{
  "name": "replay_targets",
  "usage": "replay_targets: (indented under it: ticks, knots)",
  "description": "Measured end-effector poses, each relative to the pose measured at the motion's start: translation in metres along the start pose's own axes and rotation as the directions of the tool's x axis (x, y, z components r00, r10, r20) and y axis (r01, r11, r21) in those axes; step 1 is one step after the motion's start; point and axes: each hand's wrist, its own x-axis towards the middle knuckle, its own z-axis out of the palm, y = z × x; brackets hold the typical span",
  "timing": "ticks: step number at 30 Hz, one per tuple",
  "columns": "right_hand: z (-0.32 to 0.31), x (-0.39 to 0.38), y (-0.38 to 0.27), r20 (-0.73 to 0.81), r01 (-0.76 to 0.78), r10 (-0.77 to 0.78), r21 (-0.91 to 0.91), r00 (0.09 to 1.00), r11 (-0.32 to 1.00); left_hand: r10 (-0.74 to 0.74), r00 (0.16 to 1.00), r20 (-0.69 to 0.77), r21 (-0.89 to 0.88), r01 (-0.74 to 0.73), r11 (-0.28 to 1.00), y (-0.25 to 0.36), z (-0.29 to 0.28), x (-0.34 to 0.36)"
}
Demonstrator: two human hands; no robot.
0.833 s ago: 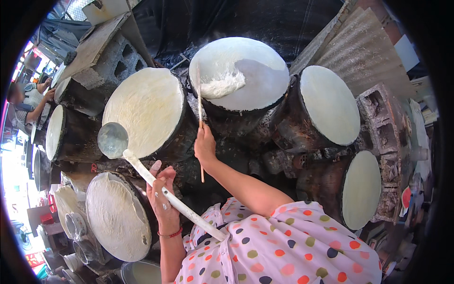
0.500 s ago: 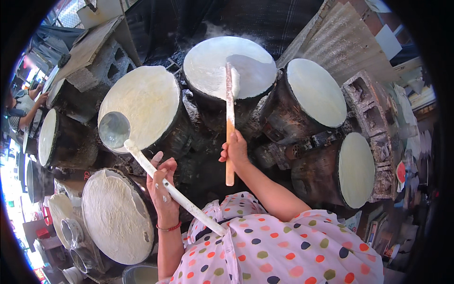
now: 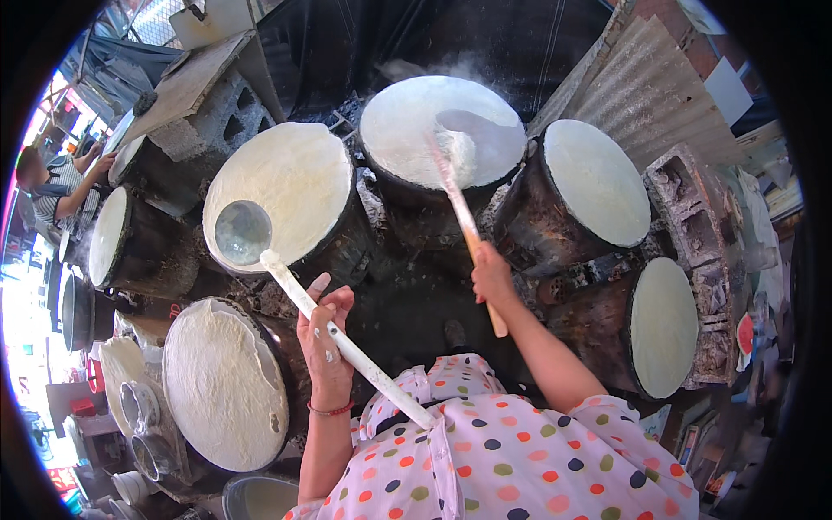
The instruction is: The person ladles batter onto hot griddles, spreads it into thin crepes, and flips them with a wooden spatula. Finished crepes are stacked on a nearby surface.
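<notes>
Wooden spatula (image 3: 459, 208) is upper centre of the frame, batter-coated blade angled up over the round griddle (image 3: 500, 143), handle down toward centre. Your right hand (image 3: 494, 276) is clamped round the lower handle, butt end sticking out below. Blade tip is blurred at the left edge of the batter mound (image 3: 459, 158); can't tell whether it presses the plate.

Your left hand (image 3: 328, 342) is closed loosely on the white-handled ladle (image 3: 302, 299): handle slants to your shirt (image 3: 520, 451) front, bowl sits over the left-hand griddle (image 3: 286, 160). Can't tell if it touches.

Spreading looks like the step in hand. My take: run the blade low and near-flat, light even pressure, mound ahead of the edge, curve with the rim toward the grey patch on the right. Lean too hard and you likely tear the thin layer. Park the ladle bowl clear of the neighbouring coat.
</notes>
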Motion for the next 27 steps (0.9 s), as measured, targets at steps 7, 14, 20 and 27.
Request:
replay_targets:
  ticks: [7,14,20,27]
  knots:
    - [-0.045,0.045,-0.019,0.016,-0.117,0.118,0.332,0.993,0.936,-0.028,0.999,0.021,0.063,0.026,0.998,-0.013,0.033,0.002]
    - [-0.066,0.028,0.039,-0.052,0.451,-0.525,-0.445,0.849,0.774,-0.04,0.997,0.063,0.101,0.033,0.994,-0.029,0.052,0.007]
    - [-0.103,0.076,-0.029,-0.062,-0.015,0.009,-0.1,0.998,0.995,-0.06,0.996,0.069,0.121,0.051,0.991,-0.039,0.072,0.013]
    - [-0.115,0.038,0.027,0.088,0.319,-0.316,-0.476,0.945,0.82,-0.06,0.996,0.063,0.128,0.051,0.99,-0.048,0.084,0.021]
